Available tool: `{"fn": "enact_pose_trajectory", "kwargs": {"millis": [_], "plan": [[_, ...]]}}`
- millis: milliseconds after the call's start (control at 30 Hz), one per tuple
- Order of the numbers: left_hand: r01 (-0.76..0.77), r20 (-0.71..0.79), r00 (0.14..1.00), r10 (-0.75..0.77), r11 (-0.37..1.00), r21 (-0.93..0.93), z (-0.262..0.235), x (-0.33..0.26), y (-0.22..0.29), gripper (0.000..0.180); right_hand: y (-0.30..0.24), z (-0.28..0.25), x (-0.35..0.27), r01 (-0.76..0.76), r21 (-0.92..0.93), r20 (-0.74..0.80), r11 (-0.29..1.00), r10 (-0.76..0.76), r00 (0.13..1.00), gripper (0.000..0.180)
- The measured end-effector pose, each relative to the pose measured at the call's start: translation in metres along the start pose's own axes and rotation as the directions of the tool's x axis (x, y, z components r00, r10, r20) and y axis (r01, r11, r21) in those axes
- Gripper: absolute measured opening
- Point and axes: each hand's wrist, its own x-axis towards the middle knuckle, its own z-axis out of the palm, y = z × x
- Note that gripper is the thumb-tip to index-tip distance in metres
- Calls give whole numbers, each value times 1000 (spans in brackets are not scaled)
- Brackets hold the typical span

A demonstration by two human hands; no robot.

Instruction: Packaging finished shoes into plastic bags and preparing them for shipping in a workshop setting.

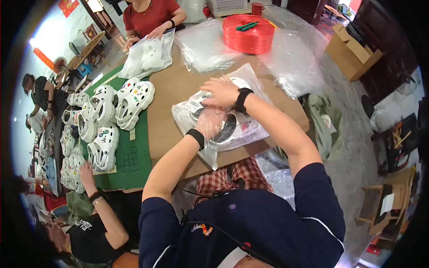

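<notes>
A clear plastic bag [184, 117] lies on the brown board before me, with white clogs [245, 131] inside; dark patches show on them through the film. My left hand [210, 123] is at the bag's left part, on or under the film; its fingertips are blurred and partly covered. Just beyond it, my right hand [220, 91] rests across the top of the bag, palm down, fingers stretched toward the left and nothing gripped. Both my wrists wear black bands.
White clogs with colourful charms [134, 105] crowd the green mat [134, 152] at left. A red twine roll [248, 35] stands among clear bags [203, 44] at the far side. A person in red handles bagged clogs [149, 56]; another person's hand [86, 176] reaches the clogs.
</notes>
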Motion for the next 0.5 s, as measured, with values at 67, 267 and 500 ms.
{"fn": "enact_pose_trajectory", "kwargs": {"millis": [67, 267, 500], "plan": [[30, 22, 999, -33, 995, 99, 1, 8, 4, 27, 11, 9, 21, -32, 137, 238, 990, -2, 971, 38], [48, 256, 966, 25, 960, -276, -4, 14, -12, 22, 5, -3, 50, -46, 191, 193, 980, 9, 981, 16], [166, 268, 960, -78, 932, -322, 41, 54, -56, 50, 13, -37, 76, -100, 299, 59, 949, 86, 995, 30]]}}
